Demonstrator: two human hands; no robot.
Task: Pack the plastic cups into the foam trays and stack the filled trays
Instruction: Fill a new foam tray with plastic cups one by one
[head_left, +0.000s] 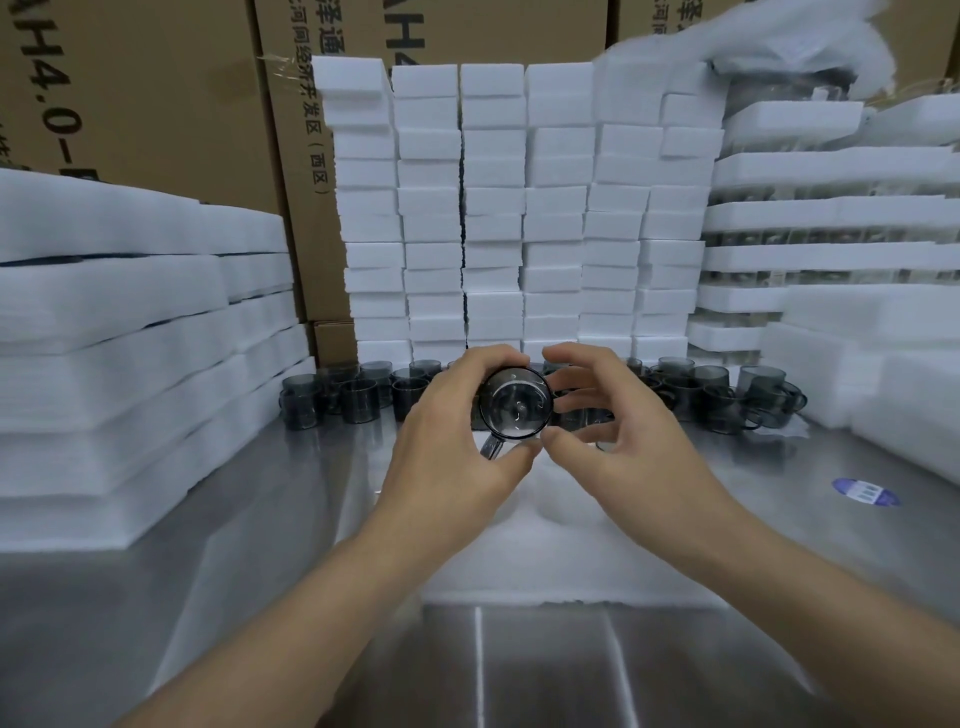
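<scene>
Plastic cup (515, 405), smoky grey and see-through, sits at the centre of the head view, lifted off the steel table (208, 623). It is held by the left hand (457, 452), whose fingers curl over its top and left side while the thumb presses in from below. Its long axis points almost straight at the camera, so one round end faces the viewer; whether that end is the mouth or the base cannot be told. The handle (491, 447) points down and slightly left, just beside the left thumb.

The right hand (623, 441) is just right of the cup, its fingers loosely curved and spread rather than closed on anything. Its thumb tip comes up to the rim at the lower right, but contact cannot be told.

Directly below the cup in the frame lies a white foam tray (545, 561) flat on the table, with a shallow hollow showing under the hands. Seating the cup likely means swinging its axis downward and lowering it into that hollow. The left hand has the hold, and the right is near enough to steady it.

Behind the hands a row of loose cups (353, 395) lines the table's far edge. Above it rise the stacked foam blocks (493, 208), with filled trays (779, 213) at the right, foam sheets (104, 338) at the left and cardboard boxes (156, 104) at the upper left.
</scene>
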